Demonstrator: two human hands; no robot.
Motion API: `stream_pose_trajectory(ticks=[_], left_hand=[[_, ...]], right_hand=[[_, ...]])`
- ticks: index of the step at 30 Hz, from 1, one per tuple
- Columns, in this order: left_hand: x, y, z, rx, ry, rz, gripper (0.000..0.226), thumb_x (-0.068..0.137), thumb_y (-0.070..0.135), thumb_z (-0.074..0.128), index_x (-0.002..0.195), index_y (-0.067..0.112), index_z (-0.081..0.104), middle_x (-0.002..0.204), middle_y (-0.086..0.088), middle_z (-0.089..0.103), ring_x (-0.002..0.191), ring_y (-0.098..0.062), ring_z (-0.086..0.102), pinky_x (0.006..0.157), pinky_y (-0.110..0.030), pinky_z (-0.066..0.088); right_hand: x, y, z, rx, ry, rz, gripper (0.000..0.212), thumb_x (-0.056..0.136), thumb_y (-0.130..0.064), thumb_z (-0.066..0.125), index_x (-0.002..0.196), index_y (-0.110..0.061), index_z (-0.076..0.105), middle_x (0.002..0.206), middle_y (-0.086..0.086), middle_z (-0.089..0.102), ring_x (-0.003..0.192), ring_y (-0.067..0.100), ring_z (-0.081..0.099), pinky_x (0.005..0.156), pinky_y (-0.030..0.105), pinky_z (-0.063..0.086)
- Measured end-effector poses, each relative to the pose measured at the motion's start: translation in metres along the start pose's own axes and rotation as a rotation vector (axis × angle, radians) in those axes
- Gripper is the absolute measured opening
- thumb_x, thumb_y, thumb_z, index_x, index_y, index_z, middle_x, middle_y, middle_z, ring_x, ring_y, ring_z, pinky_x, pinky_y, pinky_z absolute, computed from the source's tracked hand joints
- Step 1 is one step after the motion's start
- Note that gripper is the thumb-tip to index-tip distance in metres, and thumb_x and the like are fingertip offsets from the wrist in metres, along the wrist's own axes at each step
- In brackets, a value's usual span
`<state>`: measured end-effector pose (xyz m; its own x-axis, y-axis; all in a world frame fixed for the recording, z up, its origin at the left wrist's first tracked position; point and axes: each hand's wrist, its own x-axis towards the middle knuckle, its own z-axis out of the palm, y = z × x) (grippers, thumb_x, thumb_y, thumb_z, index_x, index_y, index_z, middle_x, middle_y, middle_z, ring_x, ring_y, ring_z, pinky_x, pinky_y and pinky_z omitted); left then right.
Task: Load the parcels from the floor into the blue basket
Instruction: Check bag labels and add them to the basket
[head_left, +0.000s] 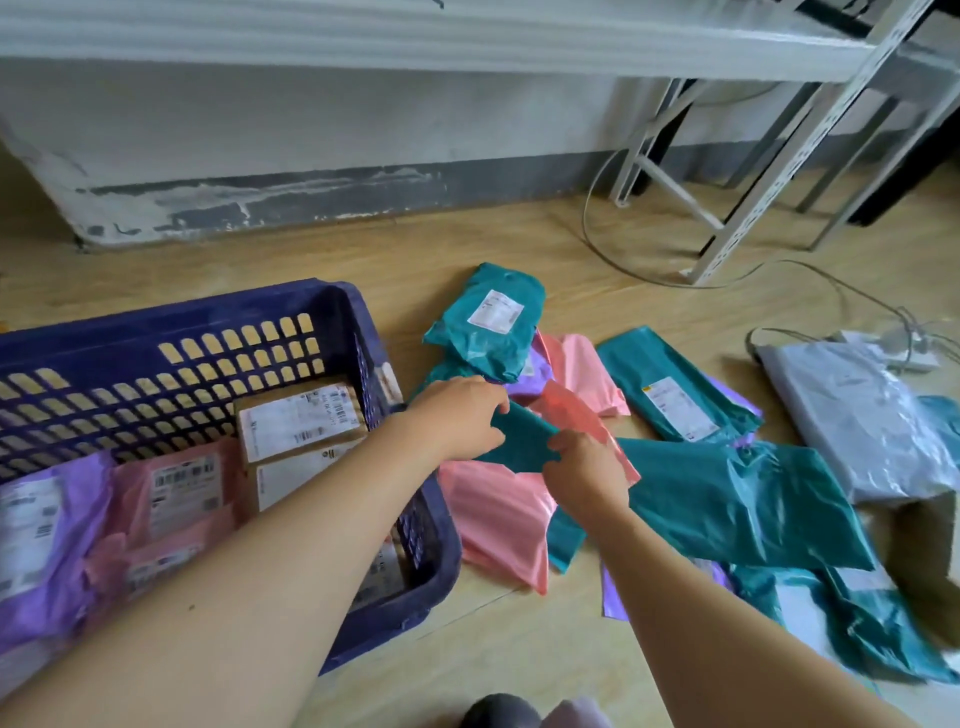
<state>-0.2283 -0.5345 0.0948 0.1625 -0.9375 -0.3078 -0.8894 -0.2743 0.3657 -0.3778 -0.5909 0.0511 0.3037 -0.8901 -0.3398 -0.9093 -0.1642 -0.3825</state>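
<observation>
Basket (171, 318) holds at least two boxes (298, 418), one purple bag (52, 561), two pink bags (182, 491). Left hand (457, 415) and right hand (587, 467) both pinch one teal bag (522, 441).

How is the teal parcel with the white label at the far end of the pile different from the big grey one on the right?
The labelled parcel is smaller and rests on other parcels; the grey parcel is larger and lies off to the right. The labelled parcel's white label is crisp; the grey parcel's marking is faint. Both are plastic mailers, not in the basket.
</observation>
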Motion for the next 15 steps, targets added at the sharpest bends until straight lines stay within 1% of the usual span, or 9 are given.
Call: stream_pose_trajectory(ticks=[2,3,5,7,8,10,11,13,15], left_hand=[[0.014,0.004,0.008,0.023,-0.051,-0.012,0.044,0.090,0.024,0.054,0.133,0.022,0.048,0.136,-0.005,0.047,0.122,-0.024,0.047,0.098,-0.034,0.039],[0.019,0.006,0.012,0.030,-0.075,-0.016,0.044,0.089,0.022,0.054,0.133,0.022,0.049,0.136,-0.005,0.047,0.122,-0.025,0.047,0.098,-0.034,0.040],[0.029,0.011,0.019,0.031,-0.108,-0.019,0.041,0.088,0.022,0.054,0.129,0.020,0.052,0.134,-0.004,0.049,0.121,-0.025,0.048,0.097,-0.035,0.043],[0.036,0.012,0.026,0.026,-0.127,-0.021,0.037,0.087,0.022,0.054,0.124,0.018,0.055,0.131,-0.004,0.052,0.118,-0.026,0.050,0.096,-0.036,0.045],[0.039,0.011,0.029,0.024,-0.131,-0.021,0.037,0.087,0.022,0.054,0.124,0.017,0.055,0.130,-0.004,0.052,0.118,-0.025,0.050,0.095,-0.037,0.046],[0.042,0.007,0.032,0.024,-0.135,-0.025,0.037,0.087,0.022,0.054,0.124,0.017,0.055,0.131,-0.003,0.052,0.118,-0.025,0.049,0.095,-0.036,0.046],[0.042,0.005,0.034,0.020,-0.139,-0.032,0.039,0.088,0.023,0.054,0.126,0.018,0.054,0.133,-0.003,0.051,0.120,-0.024,0.048,0.095,-0.035,0.045],[0.043,0.000,0.037,0.007,-0.162,-0.050,0.042,0.089,0.025,0.053,0.131,0.021,0.050,0.137,-0.001,0.048,0.123,-0.024,0.046,0.095,-0.033,0.042],[0.044,-0.003,0.039,0.008,-0.187,-0.071,0.041,0.090,0.026,0.053,0.131,0.022,0.050,0.137,-0.002,0.048,0.123,-0.024,0.047,0.094,-0.033,0.041]], right_hand=[[0.012,0.012,0.018,0.013,-0.083,0.124,0.019,0.080,-0.005,0.047,0.095,-0.009,0.058,0.092,0.009,0.060,0.091,0.030,0.059,0.069,0.028,0.043],[0.016,0.017,0.027,0.039,-0.118,0.191,0.013,0.080,-0.005,0.046,0.090,-0.008,0.053,0.084,0.007,0.057,0.084,0.028,0.057,0.067,0.027,0.041],[0.023,0.027,0.048,0.135,-0.163,0.303,0.017,0.081,-0.006,0.046,0.097,-0.006,0.052,0.083,0.007,0.057,0.081,0.027,0.057,0.071,0.029,0.047],[0.030,0.034,0.064,0.280,-0.186,0.400,0.034,0.082,-0.008,0.047,0.115,-0.002,0.050,0.088,0.012,0.062,0.084,0.029,0.062,0.085,0.038,0.053],[0.033,0.037,0.070,0.369,-0.182,0.435,0.040,0.082,-0.007,0.048,0.122,-0.002,0.047,0.083,0.012,0.063,0.079,0.028,0.063,0.086,0.041,0.054],[0.041,0.040,0.076,0.574,-0.147,0.473,0.043,0.083,-0.002,0.047,0.126,-0.003,0.046,0.070,0.008,0.058,0.062,0.023,0.059,0.078,0.039,0.057],[0.044,0.040,0.077,0.675,-0.139,0.493,0.036,0.084,0.000,0.047,0.120,-0.002,0.051,0.067,0.007,0.056,0.057,0.020,0.056,0.068,0.035,0.056],[0.047,0.038,0.076,0.832,-0.135,0.552,0.016,0.086,0.004,0.046,0.098,0.000,0.057,0.067,0.008,0.054,0.053,0.019,0.053,0.052,0.027,0.049],[0.050,0.038,0.077,0.923,-0.136,0.615,0.012,0.086,0.005,0.049,0.078,-0.002,0.053,0.069,0.010,0.053,0.055,0.020,0.053,0.049,0.026,0.046]])
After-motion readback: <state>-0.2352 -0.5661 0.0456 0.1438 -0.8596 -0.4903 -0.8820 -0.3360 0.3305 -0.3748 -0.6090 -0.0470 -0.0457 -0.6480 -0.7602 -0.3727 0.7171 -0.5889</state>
